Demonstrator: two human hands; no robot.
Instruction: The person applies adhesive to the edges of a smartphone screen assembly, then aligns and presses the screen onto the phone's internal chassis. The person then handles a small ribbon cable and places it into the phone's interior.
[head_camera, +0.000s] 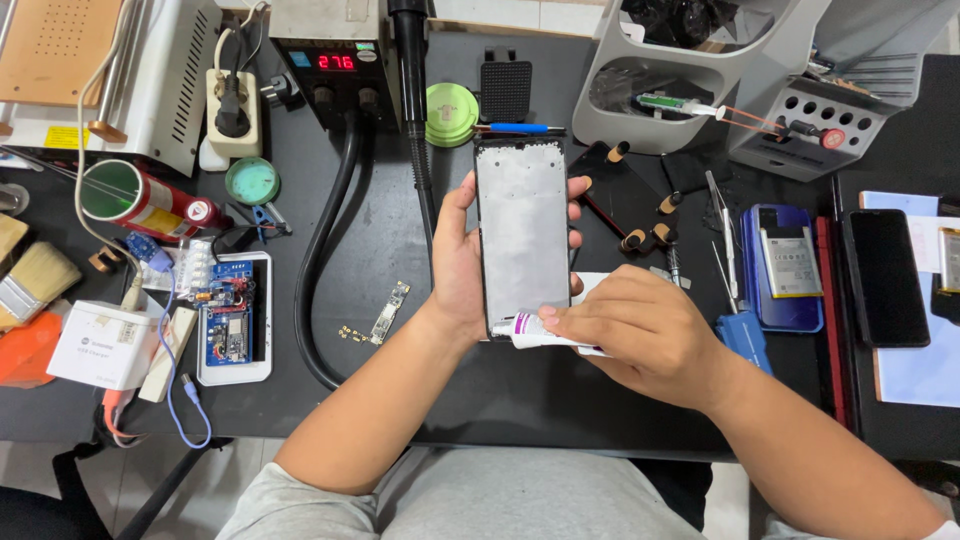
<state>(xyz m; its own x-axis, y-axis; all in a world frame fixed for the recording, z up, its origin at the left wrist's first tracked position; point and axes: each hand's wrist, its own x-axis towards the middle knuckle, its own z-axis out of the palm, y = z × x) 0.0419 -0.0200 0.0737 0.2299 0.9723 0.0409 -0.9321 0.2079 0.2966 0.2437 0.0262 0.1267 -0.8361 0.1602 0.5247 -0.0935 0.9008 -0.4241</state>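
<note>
A bare phone frame (522, 225), long and rectangular with a thin black rim and a mottled silvery-grey inner face, is held upright off the black bench, its top end pointing away from the person. A small white tube (540, 334) with a purple band lies crosswise at the frame's bottom edge, nozzle touching the lower left corner

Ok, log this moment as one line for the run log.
left hand: holds phone frame upright | right hand: grips glue tube, tip at frame's lower edge | surface: black bench
</note>
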